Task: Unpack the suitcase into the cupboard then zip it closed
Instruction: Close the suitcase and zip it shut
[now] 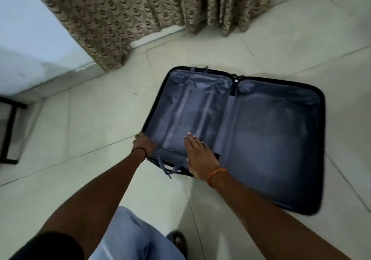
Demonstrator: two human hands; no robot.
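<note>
A black suitcase (313,179) lies open flat on the tiled floor, both halves lined in blue-grey fabric with nothing inside. My left hand (143,144) grips the near-left edge of the left half, fingers curled over its rim. My right hand (198,155) lies flat with straight fingers on the lining of the left half, near its front edge. Loose grey straps (170,167) hang over the near rim between my hands. The zip pulls (235,78) sit at the far hinge side.
A patterned brown curtain (112,19) hangs behind the suitcase. A bed with a white sheet (26,45) stands at the left, and a black furniture frame (9,131) at the left edge. My leg in blue jeans (130,237) is at the bottom.
</note>
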